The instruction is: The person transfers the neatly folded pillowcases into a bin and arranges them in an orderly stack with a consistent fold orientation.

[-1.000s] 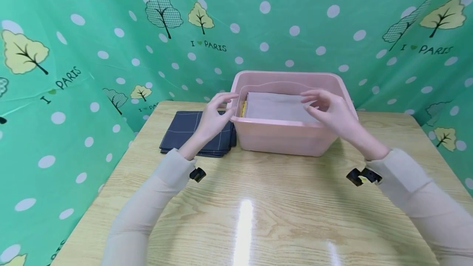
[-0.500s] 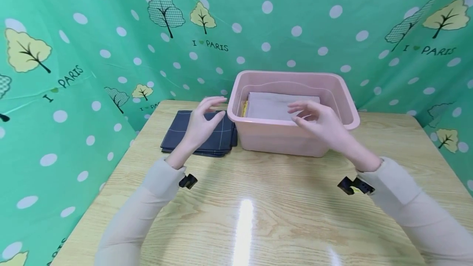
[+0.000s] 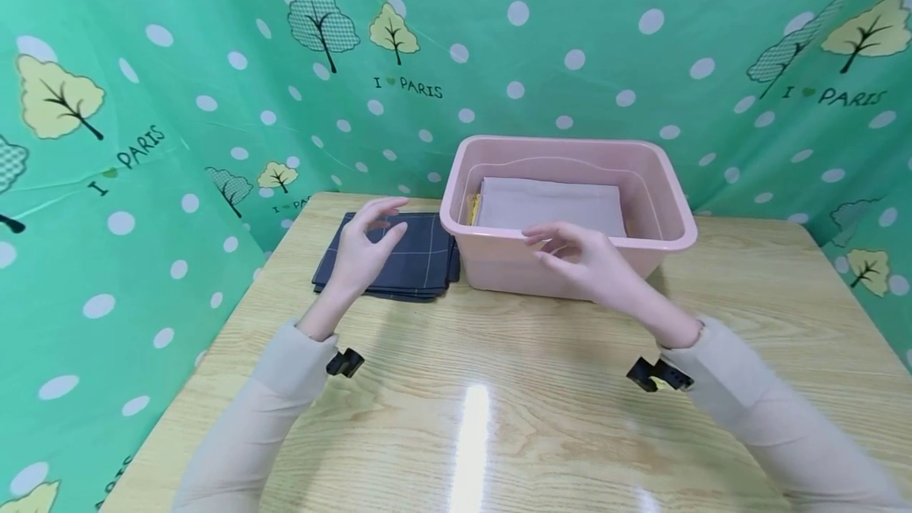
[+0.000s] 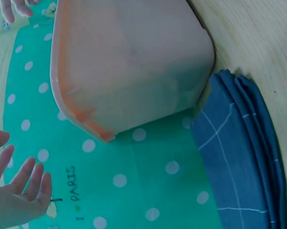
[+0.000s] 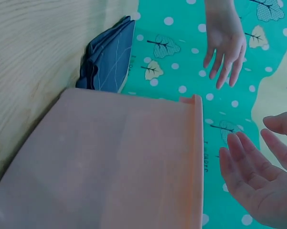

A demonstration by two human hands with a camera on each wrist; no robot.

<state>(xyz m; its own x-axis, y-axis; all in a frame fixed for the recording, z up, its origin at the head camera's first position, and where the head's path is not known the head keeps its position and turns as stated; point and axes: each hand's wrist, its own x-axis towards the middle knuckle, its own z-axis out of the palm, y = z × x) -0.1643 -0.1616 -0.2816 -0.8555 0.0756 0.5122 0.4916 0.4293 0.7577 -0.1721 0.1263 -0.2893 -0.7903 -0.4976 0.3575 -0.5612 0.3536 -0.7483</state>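
My left hand [image 3: 361, 252] hovers over the folded dark blue cloths [image 3: 420, 260], fingers loosely bent with nothing in them. These cloths carry a thin white check and lie stacked on the table, left of a pink plastic tub [image 3: 499, 260]. In front of the tub's near rim my right hand [image 3: 580, 264] hangs in the air, fingers relaxed and holding nothing. Inside the tub lies a folded grey cloth [image 3: 552, 204], with a bit of yellow [image 3: 474, 208] showing at its left edge. The left wrist view shows the blue stack [image 4: 234, 148] beside the tub [image 4: 133, 62].
A light wood-grain table [image 3: 541, 418] carries everything. Behind and to the left hangs a green curtain [image 3: 513, 46] with white dots and trees. Small black devices sit at both wrists, one at the left cuff [image 3: 345, 362] and one at the right [image 3: 657, 374].
Both hands have drawn back and to the left; the left has moved from the tub's left rim to above the blue cloths, the right from over the grey cloth to before the tub.
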